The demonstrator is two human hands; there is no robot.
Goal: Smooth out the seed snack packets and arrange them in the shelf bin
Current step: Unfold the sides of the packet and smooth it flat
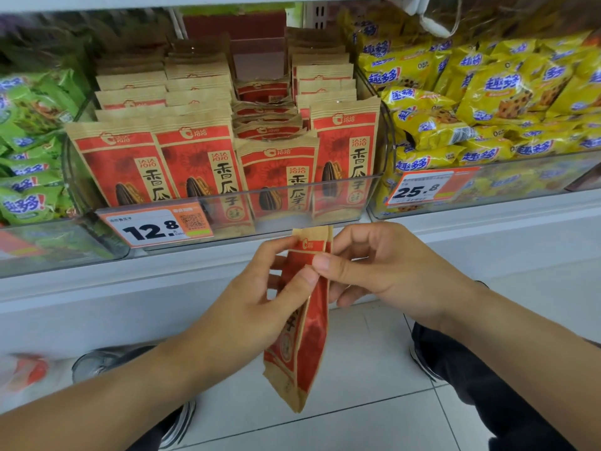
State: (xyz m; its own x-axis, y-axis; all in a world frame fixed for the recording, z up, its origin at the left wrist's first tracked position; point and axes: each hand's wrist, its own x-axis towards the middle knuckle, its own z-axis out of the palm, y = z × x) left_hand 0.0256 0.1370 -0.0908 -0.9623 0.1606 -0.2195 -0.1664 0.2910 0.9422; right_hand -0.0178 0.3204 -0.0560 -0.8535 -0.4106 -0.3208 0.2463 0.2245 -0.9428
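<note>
Single head view, looking forward and down, close to shelf bin [344,187], floor below

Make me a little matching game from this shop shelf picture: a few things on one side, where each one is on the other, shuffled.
Things:
1. red seed packet being held
2. price tag reading 12.8
3. yellow cookie bags
4. green snack bags

Places:
A. bin to the left of the seed bin
B. pinched between left hand and right hand, below the shelf
C. bin to the right of the seed bin
D. front of the clear seed bin

Pairs: 1-B, 2-D, 3-C, 4-A
</note>
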